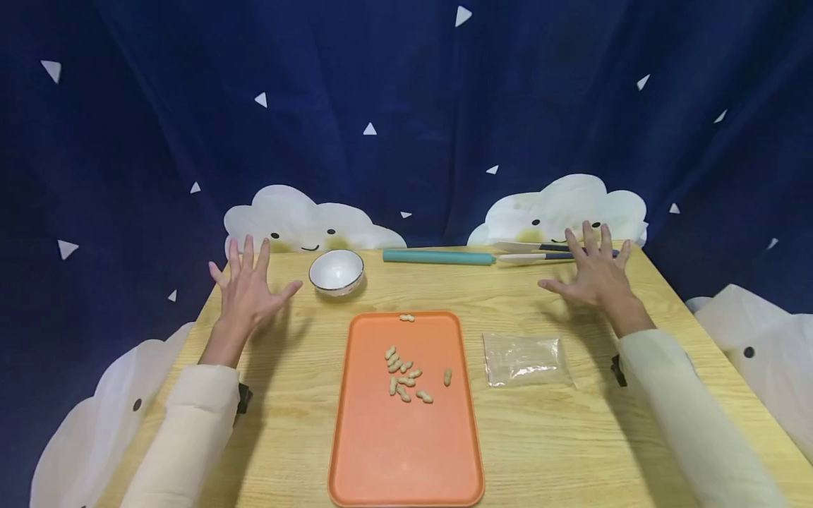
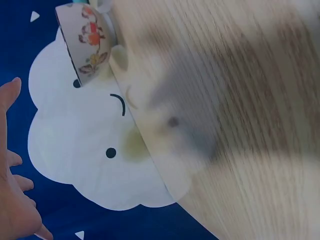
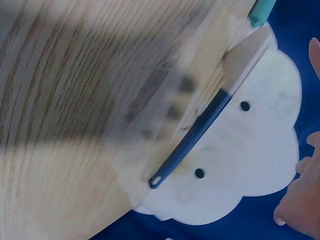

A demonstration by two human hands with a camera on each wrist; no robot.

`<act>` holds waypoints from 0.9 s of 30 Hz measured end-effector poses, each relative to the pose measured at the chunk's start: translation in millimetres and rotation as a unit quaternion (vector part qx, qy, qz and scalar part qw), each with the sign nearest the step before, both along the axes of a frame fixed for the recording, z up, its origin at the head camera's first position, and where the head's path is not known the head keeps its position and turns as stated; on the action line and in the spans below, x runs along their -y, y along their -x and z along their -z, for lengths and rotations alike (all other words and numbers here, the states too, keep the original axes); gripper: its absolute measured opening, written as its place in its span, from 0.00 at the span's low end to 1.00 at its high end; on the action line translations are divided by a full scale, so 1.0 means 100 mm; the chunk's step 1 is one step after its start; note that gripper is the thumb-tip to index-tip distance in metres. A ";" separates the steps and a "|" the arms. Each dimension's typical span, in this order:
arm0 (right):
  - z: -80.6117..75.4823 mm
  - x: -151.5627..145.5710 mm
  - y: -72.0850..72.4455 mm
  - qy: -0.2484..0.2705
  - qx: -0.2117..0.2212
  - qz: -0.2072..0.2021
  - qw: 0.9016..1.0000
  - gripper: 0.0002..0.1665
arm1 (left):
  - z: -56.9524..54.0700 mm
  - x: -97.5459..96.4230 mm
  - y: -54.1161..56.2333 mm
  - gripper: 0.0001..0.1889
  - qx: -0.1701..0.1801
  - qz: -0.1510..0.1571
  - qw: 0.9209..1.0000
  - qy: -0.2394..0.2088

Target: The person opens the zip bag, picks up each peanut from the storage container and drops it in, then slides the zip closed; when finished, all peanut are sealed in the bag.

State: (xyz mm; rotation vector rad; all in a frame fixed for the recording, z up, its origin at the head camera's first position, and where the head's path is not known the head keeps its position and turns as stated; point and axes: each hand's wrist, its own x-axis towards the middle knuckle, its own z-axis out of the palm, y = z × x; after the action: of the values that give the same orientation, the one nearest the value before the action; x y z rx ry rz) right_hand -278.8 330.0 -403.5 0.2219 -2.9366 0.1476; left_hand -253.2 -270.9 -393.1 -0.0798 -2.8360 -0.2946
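Both hands hold nothing and have their fingers spread over the table. My left hand is nearest a small white bowl, apart from it; the left wrist view shows a floral pattern on the bowl's side. My right hand hovers close to two spatulas with pale blades and dark blue handles. One spatula's handle shows in the right wrist view, clear of the fingers. An orange tray lies between the arms, with several peanuts scattered on it.
A clear plastic bag lies flat right of the tray. The teal rod rests along the table's back edge, left of the spatulas. A dark blue curtain with white triangles and clouds hangs behind the wooden table.
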 end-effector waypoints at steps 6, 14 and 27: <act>-0.03 0.17 -0.13 -0.004 0.012 -0.036 0.999 0.67 | -0.02 -0.08 -0.07 0.53 0.008 0.014 1.000 -0.004; -0.01 0.38 -0.34 0.011 0.059 -0.094 0.994 0.66 | -0.05 -0.23 -0.16 0.49 0.031 0.041 0.998 -0.024; 0.23 0.66 -0.77 0.053 0.142 -0.193 0.969 0.66 | 0.02 -0.65 -0.25 0.45 0.013 0.124 0.989 -0.076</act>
State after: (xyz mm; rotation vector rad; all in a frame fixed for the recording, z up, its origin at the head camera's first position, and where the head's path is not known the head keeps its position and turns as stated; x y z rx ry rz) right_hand -202.2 263.7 -426.2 0.8176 -3.1152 0.4220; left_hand -228.0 -206.0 -395.1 -0.3996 -2.8192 -0.5678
